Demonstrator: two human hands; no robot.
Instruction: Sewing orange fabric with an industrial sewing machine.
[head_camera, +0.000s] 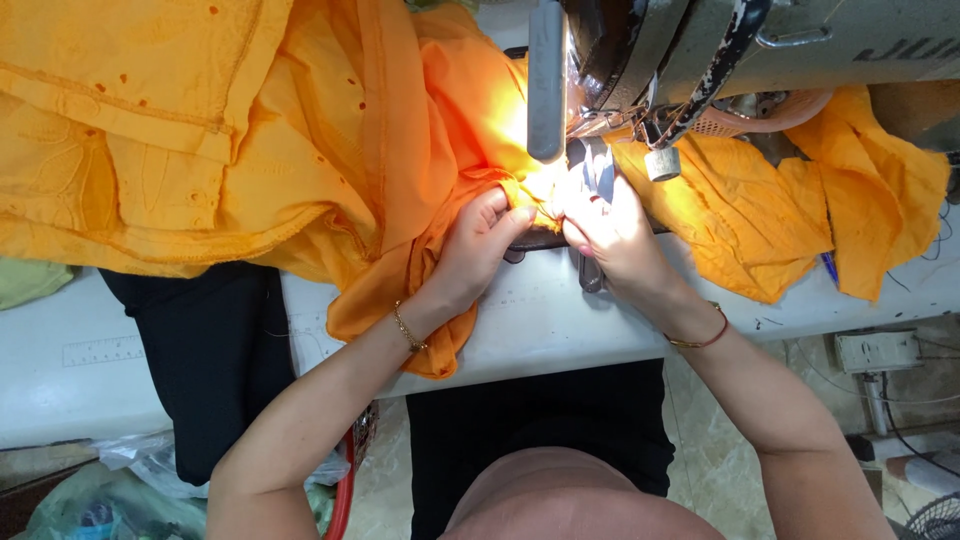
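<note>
Two hands, left hand (478, 245) and right hand (612, 235), both pinching one orange cloth (300, 150) under one sewing machine (700, 50).

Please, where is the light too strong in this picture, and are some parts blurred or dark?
Head view: strong glare washes out the thin orange cotton fabric under the grey sewing machine head, where the left hand and right hand pinch it; fingertip detail there is lost. The floor corners are dim and slightly soft.
</note>
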